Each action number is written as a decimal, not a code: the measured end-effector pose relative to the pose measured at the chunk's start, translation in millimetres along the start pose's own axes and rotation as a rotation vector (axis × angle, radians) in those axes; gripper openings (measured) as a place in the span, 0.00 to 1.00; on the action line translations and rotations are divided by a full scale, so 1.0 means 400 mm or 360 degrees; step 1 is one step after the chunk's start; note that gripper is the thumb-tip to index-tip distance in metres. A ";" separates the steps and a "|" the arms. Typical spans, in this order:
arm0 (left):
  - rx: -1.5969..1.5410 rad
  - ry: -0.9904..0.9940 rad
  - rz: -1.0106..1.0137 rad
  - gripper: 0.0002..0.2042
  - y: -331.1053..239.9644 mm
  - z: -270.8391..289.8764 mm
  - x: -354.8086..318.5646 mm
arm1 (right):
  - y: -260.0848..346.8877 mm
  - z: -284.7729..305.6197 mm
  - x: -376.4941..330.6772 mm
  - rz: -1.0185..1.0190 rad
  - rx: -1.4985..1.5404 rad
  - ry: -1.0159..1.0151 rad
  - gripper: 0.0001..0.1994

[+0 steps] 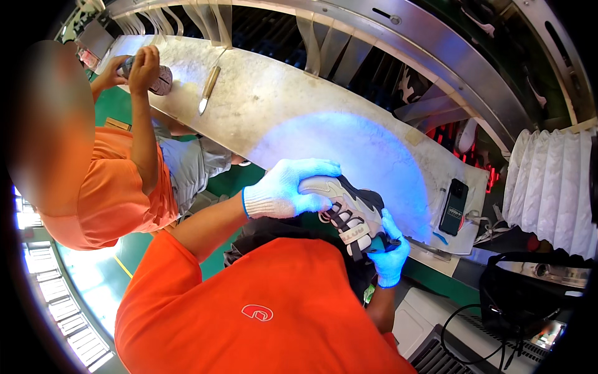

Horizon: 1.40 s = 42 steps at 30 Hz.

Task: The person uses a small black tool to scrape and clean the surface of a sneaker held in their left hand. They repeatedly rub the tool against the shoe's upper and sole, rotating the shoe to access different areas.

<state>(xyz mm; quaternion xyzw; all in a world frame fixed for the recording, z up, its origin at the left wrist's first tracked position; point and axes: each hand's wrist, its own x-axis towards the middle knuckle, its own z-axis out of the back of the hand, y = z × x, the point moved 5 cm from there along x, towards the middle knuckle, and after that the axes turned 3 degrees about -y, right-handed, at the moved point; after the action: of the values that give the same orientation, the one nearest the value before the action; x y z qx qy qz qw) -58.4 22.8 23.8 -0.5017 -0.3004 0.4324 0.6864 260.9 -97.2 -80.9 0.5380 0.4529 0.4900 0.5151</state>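
One screen shows: a dark rectangular phone (454, 206) lying flat on the pale workbench (280, 100), well to the right of my gloved hands, its display lit with a small greenish patch and a red band lower down. Just beside it, further right, lies a small tangle of pale cord. I see no packages, labels or signs.

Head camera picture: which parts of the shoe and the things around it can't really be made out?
- Shoe: the sole is turned away; the left hand covers one end, the right hand the other.
- Co-worker's item, far left: too small, wrapped by that person's hands.
- Phone on the table: screen too small to tell.
- Black bag: cut off by the dark rim.
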 end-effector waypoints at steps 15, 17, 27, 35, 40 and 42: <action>-0.2084 0.0109 -0.0219 0.40 0.087 -0.085 0.022 | 0.032 -0.038 0.317 -0.0472 0.0389 -0.0277 0.16; -0.2002 0.0157 -0.0214 0.39 0.075 -0.087 0.019 | -0.008 -0.019 0.311 -0.0473 0.0469 -0.0272 0.17; -0.1271 0.0019 -0.0110 0.41 0.065 -0.112 0.013 | -0.012 -0.009 0.286 -0.0596 0.0472 -0.0296 0.16; -0.1203 -0.0459 -0.0467 0.19 0.065 -0.094 0.022 | -0.022 -0.018 0.292 -0.0636 0.0347 -0.0318 0.15; -0.1102 -0.1056 0.0119 0.08 0.203 -0.006 0.133 | -0.002 -0.052 0.337 -0.0703 0.0318 -0.0333 0.13; -0.0643 -0.0846 0.0154 0.10 0.242 0.030 0.159 | -0.006 -0.049 0.339 -0.0742 0.0413 -0.0328 0.17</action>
<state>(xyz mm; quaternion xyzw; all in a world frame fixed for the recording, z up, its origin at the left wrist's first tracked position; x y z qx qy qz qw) -68.5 96.7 -65.5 -0.5108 -0.5245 0.5119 0.4494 256.5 39.6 -75.1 0.5278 0.5687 0.2391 0.5838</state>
